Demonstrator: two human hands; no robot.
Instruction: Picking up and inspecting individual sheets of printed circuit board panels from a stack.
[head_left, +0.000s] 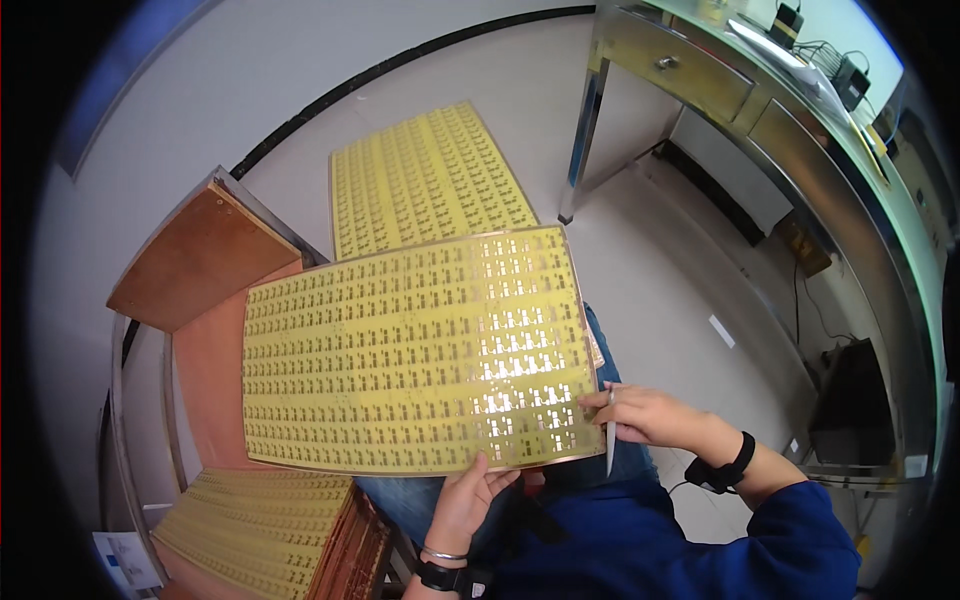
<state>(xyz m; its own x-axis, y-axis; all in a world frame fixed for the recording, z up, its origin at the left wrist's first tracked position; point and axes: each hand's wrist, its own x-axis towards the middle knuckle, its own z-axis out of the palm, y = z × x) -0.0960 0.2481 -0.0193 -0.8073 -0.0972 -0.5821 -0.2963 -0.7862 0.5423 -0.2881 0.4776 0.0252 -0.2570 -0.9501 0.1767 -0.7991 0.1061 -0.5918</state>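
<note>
A large yellow circuit board panel [400, 350] with rows of small copper pads lies tilted across my lap, light glaring off its right part. My left hand [470, 502] grips its near edge, thumb on top and the other fingers partly hidden beneath. At the right edge, my right hand [645, 412] is closed round a slim, pale, pointed tool [611, 445], whose exact kind I cannot make out. A fingertip of that hand touches the panel's corner area. Beyond the panel, a second yellow panel [430, 175] shows, partly covered by the first.
At the lower left stands a stack of similar panels [255, 525] with reddish edges. A brown board [205, 255] rises at the left beside a reddish surface [210, 390]. To the right is a metal desk [680, 75] with a drawer, cables and black adapters. A dark box [855, 405] sits underneath.
</note>
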